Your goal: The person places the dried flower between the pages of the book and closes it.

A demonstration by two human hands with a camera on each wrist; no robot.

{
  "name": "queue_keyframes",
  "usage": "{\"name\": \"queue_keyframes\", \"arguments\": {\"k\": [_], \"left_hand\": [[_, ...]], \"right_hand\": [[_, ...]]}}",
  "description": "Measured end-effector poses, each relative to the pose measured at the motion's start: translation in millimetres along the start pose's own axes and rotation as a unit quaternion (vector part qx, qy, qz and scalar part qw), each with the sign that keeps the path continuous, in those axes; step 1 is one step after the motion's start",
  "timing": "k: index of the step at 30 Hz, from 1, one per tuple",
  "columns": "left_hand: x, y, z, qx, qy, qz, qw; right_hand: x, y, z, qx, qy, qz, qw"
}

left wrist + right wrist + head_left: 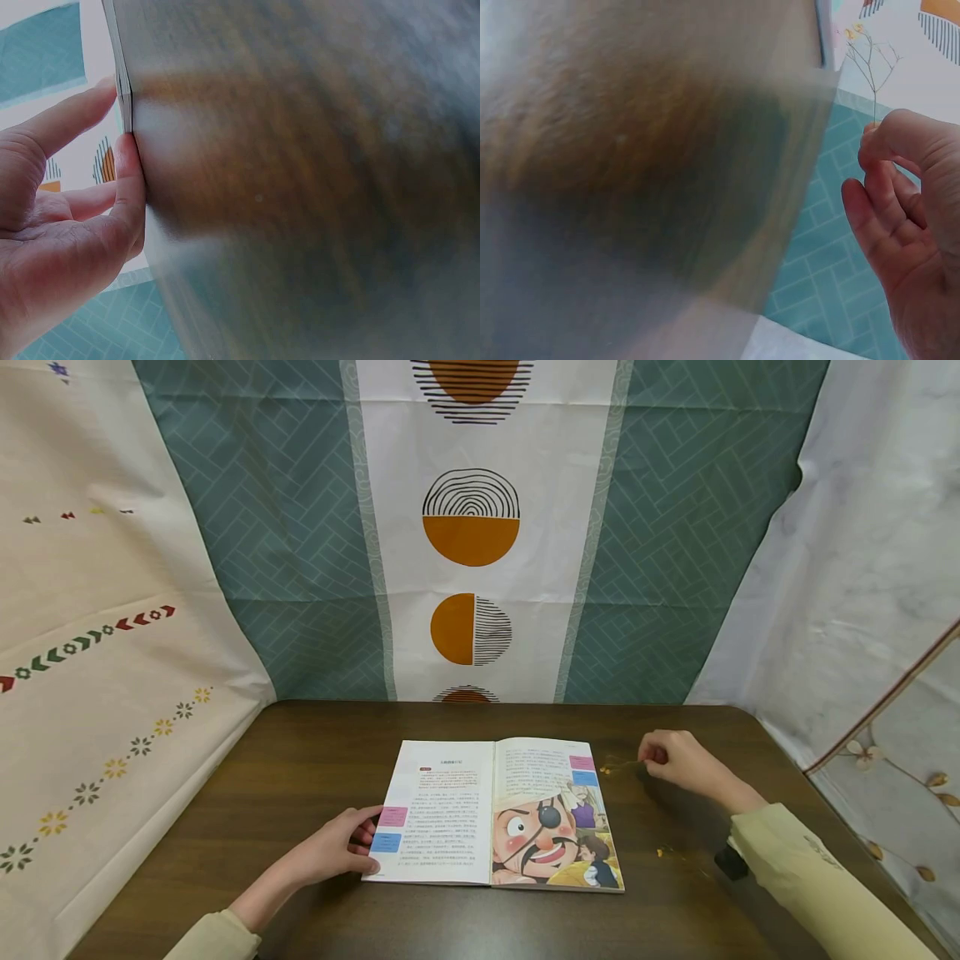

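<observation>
An open picture book (497, 814) lies flat on the dark wooden table (315, 752), text on its left page and a cartoon pirate face on the right. My left hand (339, 847) rests at the book's lower left corner, thumb and fingers touching the page edge (126, 112). Right of the book, my right hand (671, 760) pinches the stem of a thin dried flower sprig (615, 767) between thumb and finger. The sprig (868, 60) has fine branches and tiny yellow buds and reaches toward the book's top right corner.
Small yellow flower bits (661, 852) lie on the table right of the book. A dark band (730, 862) sits on my right wrist. Patterned cloth hangs behind the table (472, 543) and along both sides (90, 693).
</observation>
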State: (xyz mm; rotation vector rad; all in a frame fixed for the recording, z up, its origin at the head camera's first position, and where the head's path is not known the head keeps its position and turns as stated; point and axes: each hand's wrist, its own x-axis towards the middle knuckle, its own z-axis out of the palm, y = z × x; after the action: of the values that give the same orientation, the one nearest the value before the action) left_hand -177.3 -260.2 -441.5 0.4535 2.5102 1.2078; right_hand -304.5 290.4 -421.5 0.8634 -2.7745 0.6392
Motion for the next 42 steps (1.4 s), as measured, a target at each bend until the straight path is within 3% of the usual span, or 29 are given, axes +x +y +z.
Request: {"name": "queue_keyframes", "arguments": {"k": [19, 33, 42], "left_hand": [[0.6, -1.9, -0.1, 0.005, 0.003, -0.004, 1.0000], [1.1, -0.7, 0.0, 0.006, 0.005, -0.002, 1.0000], [1.4, -0.4, 0.8, 0.015, 0.008, -0.008, 0.9998]], "right_hand": [[35, -26, -6, 0.019, 0.022, 0.000, 1.000], [74, -67, 5, 0.027, 0.005, -0.015, 1.000], [99, -91, 26, 0.058, -0.012, -0.009, 0.998]]}}
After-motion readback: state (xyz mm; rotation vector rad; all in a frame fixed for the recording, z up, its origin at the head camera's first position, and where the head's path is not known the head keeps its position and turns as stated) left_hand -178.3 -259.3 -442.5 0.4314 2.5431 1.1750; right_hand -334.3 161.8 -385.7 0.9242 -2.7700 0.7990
